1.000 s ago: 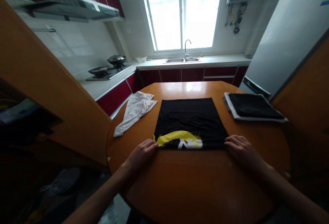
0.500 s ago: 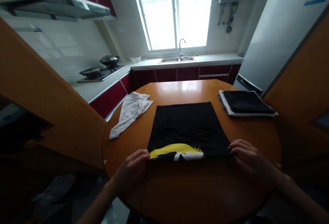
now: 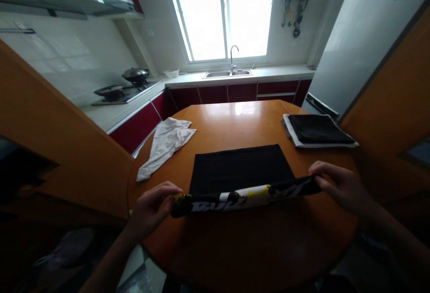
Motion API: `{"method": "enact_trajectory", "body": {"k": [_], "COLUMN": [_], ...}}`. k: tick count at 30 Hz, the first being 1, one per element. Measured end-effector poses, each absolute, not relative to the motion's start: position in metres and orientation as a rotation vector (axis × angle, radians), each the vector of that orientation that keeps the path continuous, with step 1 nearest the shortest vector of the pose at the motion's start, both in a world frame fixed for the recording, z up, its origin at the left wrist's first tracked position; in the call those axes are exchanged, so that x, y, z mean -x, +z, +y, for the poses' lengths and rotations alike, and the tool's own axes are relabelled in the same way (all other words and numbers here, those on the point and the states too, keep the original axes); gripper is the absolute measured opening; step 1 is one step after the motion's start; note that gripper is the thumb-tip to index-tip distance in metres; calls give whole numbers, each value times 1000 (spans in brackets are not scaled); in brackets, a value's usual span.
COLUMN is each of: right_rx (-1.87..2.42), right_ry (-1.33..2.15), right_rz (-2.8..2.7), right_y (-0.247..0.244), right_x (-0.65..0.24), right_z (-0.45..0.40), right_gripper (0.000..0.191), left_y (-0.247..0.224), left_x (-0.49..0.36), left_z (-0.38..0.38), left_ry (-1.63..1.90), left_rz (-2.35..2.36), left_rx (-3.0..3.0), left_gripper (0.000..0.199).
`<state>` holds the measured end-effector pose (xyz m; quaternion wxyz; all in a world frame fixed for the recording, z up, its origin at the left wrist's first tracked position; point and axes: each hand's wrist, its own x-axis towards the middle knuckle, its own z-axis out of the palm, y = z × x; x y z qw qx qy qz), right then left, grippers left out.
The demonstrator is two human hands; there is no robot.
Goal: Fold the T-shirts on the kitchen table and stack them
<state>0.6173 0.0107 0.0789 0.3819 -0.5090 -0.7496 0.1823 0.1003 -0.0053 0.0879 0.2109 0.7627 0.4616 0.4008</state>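
Black cloth (image 3: 240,167) sits nr the middle of the counter (image 3: 235,127): far part flat, near edge raised and stretched btwn both hands, R end higher in view. L hand (image 3: 151,208) pinches the L corner btwn thumb & fingers; R hand (image 3: 340,186) pinches the R corner likewise. White/yellow print (image 3: 250,193) runs along the raised edge, prob. lettering, too blurred to read fully. Wood shows past the far edge, also btwn it and a crumpled white cloth (image 3: 166,143) at L, a folded stack (image 3: 319,129) at R. Counter's rim is rounded, wood polished orange-brown. Beyond: white worktop (image 3: 278,72) w/ sink (image 3: 231,74) under bright window (image 3: 248,19); hob w/ 2 pans (image 3: 135,76) at L, fridge (image 3: 356,37) at R.
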Motion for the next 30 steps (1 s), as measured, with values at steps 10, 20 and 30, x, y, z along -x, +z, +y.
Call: {"method": "enact_trajectory", "body": {"k": [10, 20, 30], "right_rx": [1402, 1526, 1612], "right_ry": [606, 707, 539], "right_rz": [-1610, -1688, -1812], "right_y": [53, -25, -24], "right_x": [-589, -579, -582], "right_z": [155, 214, 226], "right_gripper": [31, 28, 25], "left_y": [65, -1, -4], "left_x": [-106, -111, -110], "left_z": [134, 182, 196], "left_ry": [1117, 902, 884], "left_rz": [1548, 1648, 1659], "left_rx": [-1905, -2009, -2028], "left_gripper": [38, 31, 29]}}
